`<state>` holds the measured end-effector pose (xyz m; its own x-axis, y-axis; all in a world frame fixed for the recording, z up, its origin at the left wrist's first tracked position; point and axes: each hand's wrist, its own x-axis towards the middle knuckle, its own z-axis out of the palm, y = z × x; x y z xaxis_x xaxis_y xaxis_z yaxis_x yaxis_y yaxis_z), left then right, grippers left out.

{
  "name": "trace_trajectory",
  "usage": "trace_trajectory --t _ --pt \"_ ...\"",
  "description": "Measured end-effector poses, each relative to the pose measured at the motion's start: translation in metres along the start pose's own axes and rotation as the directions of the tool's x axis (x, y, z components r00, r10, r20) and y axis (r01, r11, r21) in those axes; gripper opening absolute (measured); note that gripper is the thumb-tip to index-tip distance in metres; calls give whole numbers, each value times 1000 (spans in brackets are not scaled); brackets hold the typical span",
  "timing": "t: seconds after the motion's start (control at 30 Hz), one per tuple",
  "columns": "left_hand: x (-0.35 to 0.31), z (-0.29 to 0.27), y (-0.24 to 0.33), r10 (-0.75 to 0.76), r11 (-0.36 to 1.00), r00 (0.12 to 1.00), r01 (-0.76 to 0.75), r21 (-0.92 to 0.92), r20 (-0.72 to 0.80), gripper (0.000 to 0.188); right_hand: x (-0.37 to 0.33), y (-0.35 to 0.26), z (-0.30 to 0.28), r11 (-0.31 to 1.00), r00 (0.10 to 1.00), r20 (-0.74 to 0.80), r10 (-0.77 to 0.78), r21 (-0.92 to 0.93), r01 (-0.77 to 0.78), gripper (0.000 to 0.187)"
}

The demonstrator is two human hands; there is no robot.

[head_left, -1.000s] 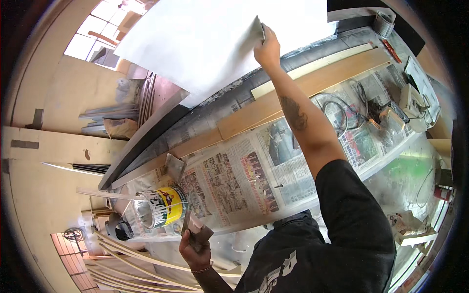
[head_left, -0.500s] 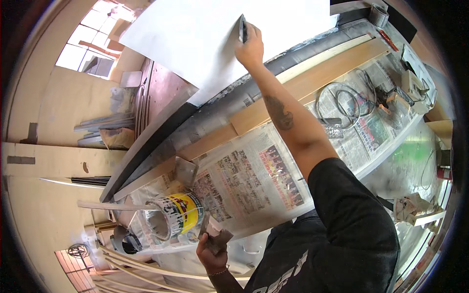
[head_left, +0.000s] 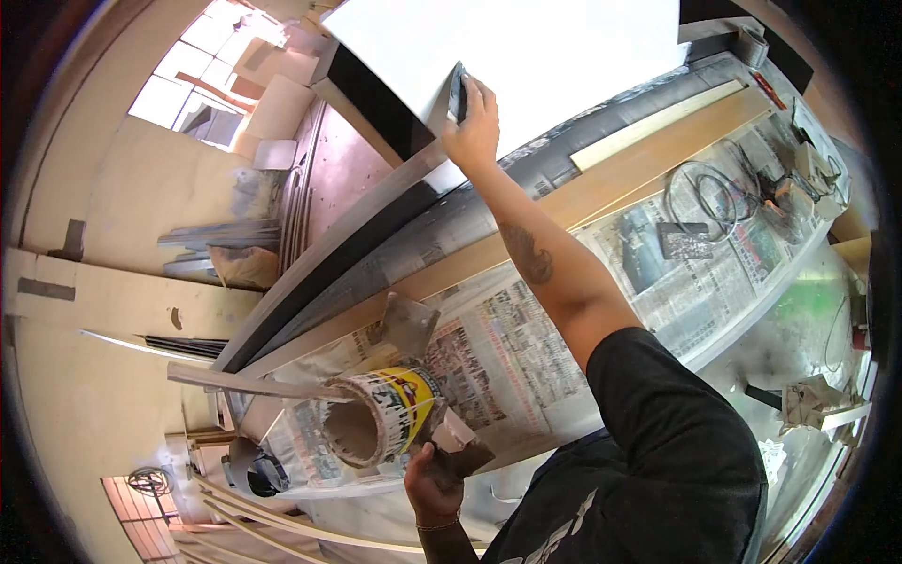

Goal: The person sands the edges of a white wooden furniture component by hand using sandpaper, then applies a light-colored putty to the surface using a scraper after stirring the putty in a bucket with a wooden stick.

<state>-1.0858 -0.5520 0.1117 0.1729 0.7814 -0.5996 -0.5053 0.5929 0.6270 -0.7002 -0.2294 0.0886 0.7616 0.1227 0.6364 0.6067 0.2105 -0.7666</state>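
Observation:
My right hand (head_left: 473,130) reaches far out with its fingers closed on a dark, flat scraper (head_left: 458,92). The blade meets the face of a large white panel (head_left: 564,66), near its left edge. Low in the picture my left hand (head_left: 434,486) grips a flat brown spreader (head_left: 467,459) that carries a pinkish-grey paste. Just beyond it, a paint-smeared bucket (head_left: 411,399) with a yellow label and a hollow, grey-coated inside leans toward me. A wooden stick (head_left: 254,383) lies across its rim.
Newspaper (head_left: 526,348) covers the bench, with a square grey plate (head_left: 411,321) behind the bucket. Long wooden boards (head_left: 601,183) run beneath my right arm. A coiled cable (head_left: 709,202) and a dark mesh piece (head_left: 684,241) lie at right. A tape roll (head_left: 752,47) stands far right.
The whole view has shifted, and the panel's dark side now shows. My right hand with the scraper is closer to the panel's left edge. My left hand still holds the spreader, nearer the bucket.

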Motion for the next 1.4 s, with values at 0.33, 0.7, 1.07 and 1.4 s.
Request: trace_trajectory --t 0.33,0.7,1.07,1.4 --pt "-8 31 3 84 996 990 -83 -11 115 41 -79 -8 -8 962 808 563 -176 -75 261 63" --pt "-5 100 -28 391 121 734 -640 759 556 27 -88 -161 -330 746 422 743 -519 635 -200 58" --pt "27 179 7 180 -41 460 -880 474 870 46 69 -88 -396 846 272 802 -532 515 139 53" --pt "7 201 5 181 496 681 -686 532 709 42 100 8 -356 827 -178 856 -484 515 226 53"
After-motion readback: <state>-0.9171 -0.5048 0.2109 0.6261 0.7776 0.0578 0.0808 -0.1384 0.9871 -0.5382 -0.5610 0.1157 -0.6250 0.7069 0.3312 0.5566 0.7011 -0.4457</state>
